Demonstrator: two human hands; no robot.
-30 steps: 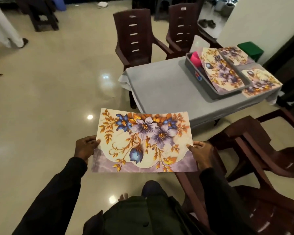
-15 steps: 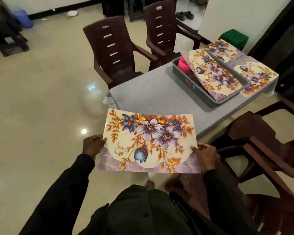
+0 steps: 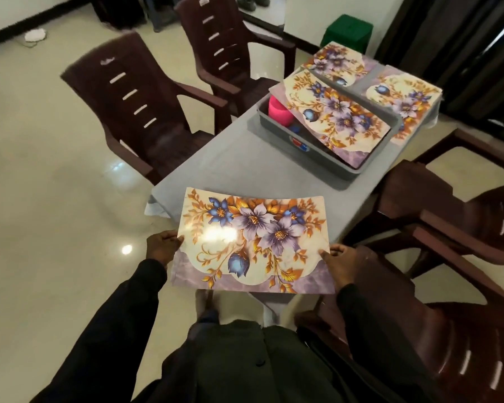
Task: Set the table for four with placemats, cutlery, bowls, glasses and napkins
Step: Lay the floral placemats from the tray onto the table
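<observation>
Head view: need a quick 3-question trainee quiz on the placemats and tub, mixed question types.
1. True or false: the held placemat is gripped by one hand only.
2. What lies across the grey tub? A) a second placemat B) a napkin C) a bowl
3. Fill in: the cup inside the grey tub is ____ in colour.
Key: 1 false: the left hand and the right hand each grip one side of the held placemat. 2 A. 3 pink.
</observation>
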